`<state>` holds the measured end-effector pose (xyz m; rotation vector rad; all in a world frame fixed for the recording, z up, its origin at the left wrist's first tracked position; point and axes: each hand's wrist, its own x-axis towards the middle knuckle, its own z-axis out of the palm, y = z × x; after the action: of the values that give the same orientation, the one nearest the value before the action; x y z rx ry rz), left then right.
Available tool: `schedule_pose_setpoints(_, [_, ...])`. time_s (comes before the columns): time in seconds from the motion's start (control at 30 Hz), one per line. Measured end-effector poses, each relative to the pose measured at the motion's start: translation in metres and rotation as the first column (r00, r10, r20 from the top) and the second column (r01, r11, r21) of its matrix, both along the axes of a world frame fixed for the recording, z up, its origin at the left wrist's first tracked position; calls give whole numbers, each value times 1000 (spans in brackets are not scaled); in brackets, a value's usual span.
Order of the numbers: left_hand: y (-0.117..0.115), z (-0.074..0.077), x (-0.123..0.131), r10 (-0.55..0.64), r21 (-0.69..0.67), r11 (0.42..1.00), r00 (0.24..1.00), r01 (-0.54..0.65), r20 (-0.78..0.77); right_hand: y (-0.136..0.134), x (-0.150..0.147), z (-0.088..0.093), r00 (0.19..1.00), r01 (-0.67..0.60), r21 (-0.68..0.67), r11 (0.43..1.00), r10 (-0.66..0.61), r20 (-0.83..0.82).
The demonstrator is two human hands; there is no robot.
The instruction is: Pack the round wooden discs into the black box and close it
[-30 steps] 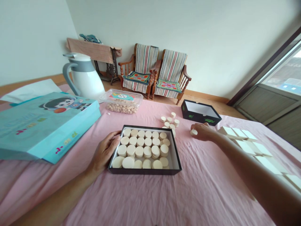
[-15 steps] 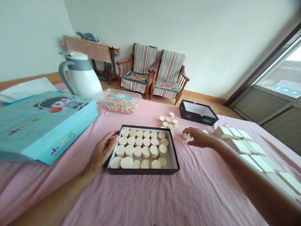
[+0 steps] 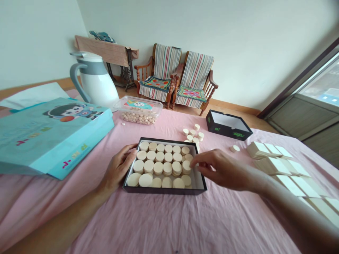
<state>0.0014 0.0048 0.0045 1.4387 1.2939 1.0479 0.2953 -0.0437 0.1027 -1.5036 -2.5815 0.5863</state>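
A shallow black box (image 3: 164, 191) lies on the pink cloth in front of me, filled with rows of pale round discs (image 3: 158, 166). My left hand (image 3: 118, 169) rests against the box's left side, its fingers curled over the rim. My right hand (image 3: 222, 169) reaches over the box's right edge. Its fingertips are pinched on a disc (image 3: 186, 166) in the right-hand column. Several loose discs (image 3: 192, 133) sit just beyond the box, and a single disc (image 3: 234, 148) lies farther right.
A black box lid (image 3: 227, 129) lies open at the back right, with rows of white cards (image 3: 272, 160) to its right. On the left are a blue paper bag (image 3: 53, 134), a white jug (image 3: 95, 81) and a clear plastic tub (image 3: 138, 112). Two striped chairs (image 3: 174, 76) stand behind.
My right hand came left from the cloth by the loose discs to the box's right column, carrying a disc. My left hand stayed on the box.
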Motion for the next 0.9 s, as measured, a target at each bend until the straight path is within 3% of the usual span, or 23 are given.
schedule_pose_setpoints(0.1, [-1,1,0,-1,-2,1000,1000,1,-3,-9,-21,1,985,-82,-70,994,91,147])
schedule_pose_setpoints(0.27, [0,0,-1,-9,13,1000,1000,9,-15,-1,-34,-11,923,-129,-108,986,159,349])
schedule_pose_setpoints(0.67, [1,-7,-4,-23,42,999,999,24,-22,12,-45,-13,858,-206,-163,965,258,443])
schedule_pose_setpoints(0.9, [1,-5,-4,-34,40,999,999,34,-17,14,-47,-3,828,-211,-206,955,287,481])
